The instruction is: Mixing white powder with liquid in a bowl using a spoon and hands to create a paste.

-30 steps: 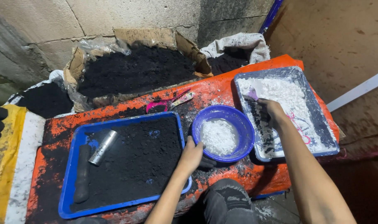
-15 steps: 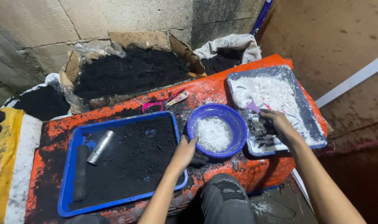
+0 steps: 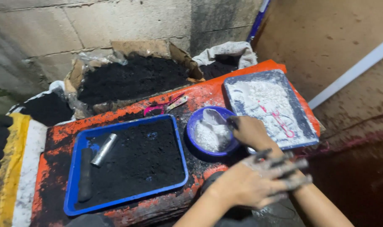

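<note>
Beside right hand (image 3: 251, 132): blue bowl (image 3: 195, 126).

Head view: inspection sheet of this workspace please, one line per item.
Surface: orange board, smeared with black powder.
Job's things: blue bowl of white powder; blue tray of black powder, holding a metal tube and a dark stick; grey tray dusted white.
Clutter: pink scissors on the board.
Grippers: right hand at the bowl's rim; left hand crossed over the right forearm, fingers blackened, empty.
Cables: nothing seen.
Surroundings: cardboard box of black powder, sack, block wall.
</note>
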